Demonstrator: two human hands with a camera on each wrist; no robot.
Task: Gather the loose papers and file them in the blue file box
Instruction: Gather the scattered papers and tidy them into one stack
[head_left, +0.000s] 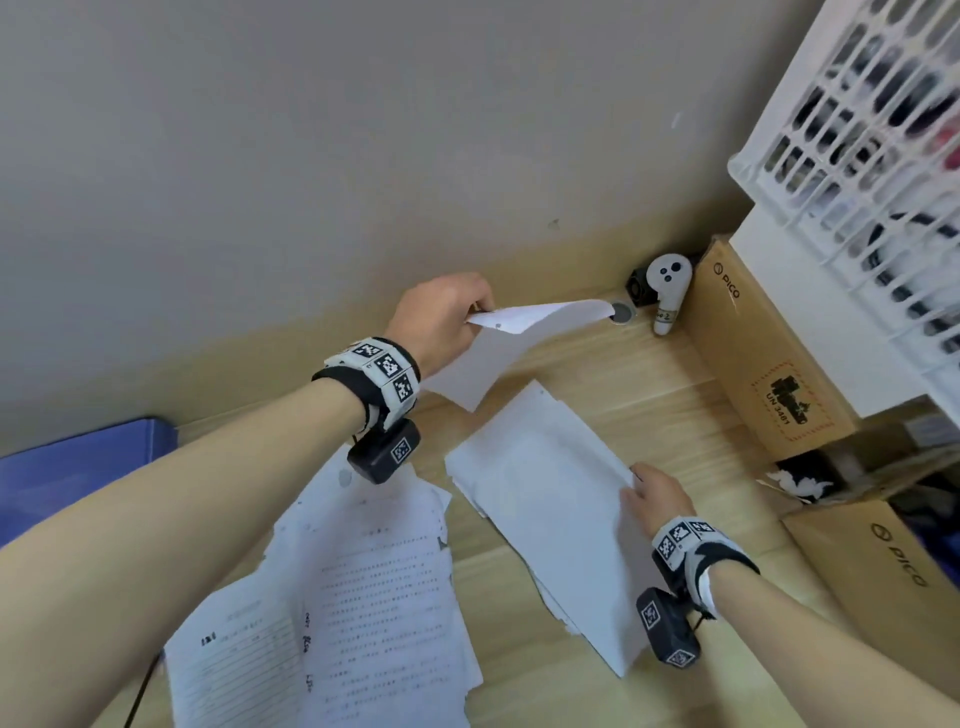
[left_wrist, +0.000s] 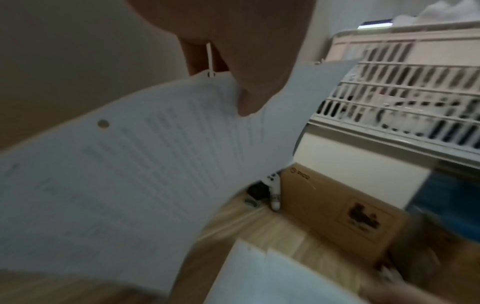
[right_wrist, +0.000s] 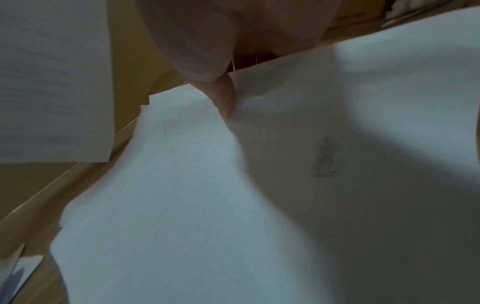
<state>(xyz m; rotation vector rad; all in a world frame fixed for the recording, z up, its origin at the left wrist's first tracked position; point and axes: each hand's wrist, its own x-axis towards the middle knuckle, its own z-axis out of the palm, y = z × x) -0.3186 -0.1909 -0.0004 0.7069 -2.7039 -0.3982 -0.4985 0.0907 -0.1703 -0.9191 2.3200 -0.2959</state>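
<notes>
Left hand is pinching a lifted sheet; right hand is gripping a paper stack; blue file box is lying far left, its contents unseen.

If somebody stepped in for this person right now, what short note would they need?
Left hand: pinching one sheet, lifted off the desk near the wall.
Right hand: fingers gripping the edge of the blank-side stack on the desk.
Printed papers lie loose under the left forearm.
Blue file box sits at far left; no paper visibly in it.
Left: add the lifted sheet to the stack, gather the printed ones, file all.
</notes>
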